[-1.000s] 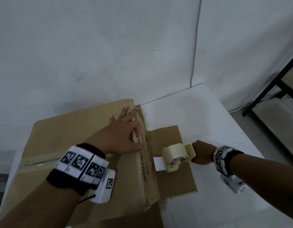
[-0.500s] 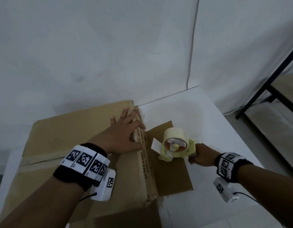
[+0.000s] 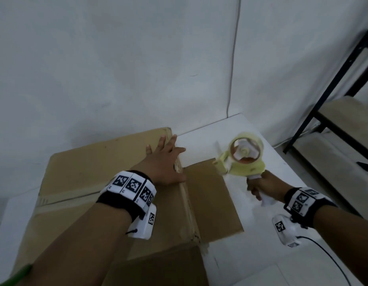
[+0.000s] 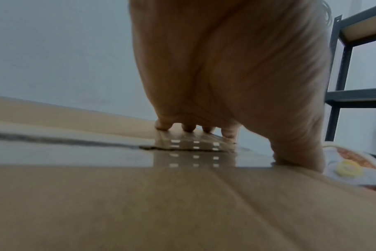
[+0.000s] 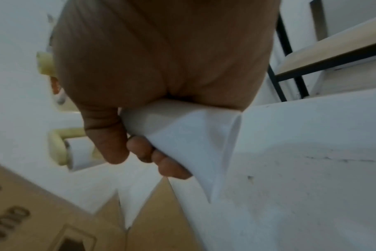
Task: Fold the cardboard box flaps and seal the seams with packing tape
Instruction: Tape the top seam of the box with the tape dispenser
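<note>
While seam taping proceeds: top seam tape laid on cardboard box.
Left hand: flat, pressing the box.
Right hand: grasping tape dispenser, lifted.
Left: side flap unfolded on tabletop.

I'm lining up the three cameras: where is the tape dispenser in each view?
Head: tape dispenser right of centre, raised over the table, gripped by the right hand.
Left wrist: only its roll at the right edge.
Right wrist: at the left edge; white handle centre.
Shared landmark: the cardboard box.
</note>
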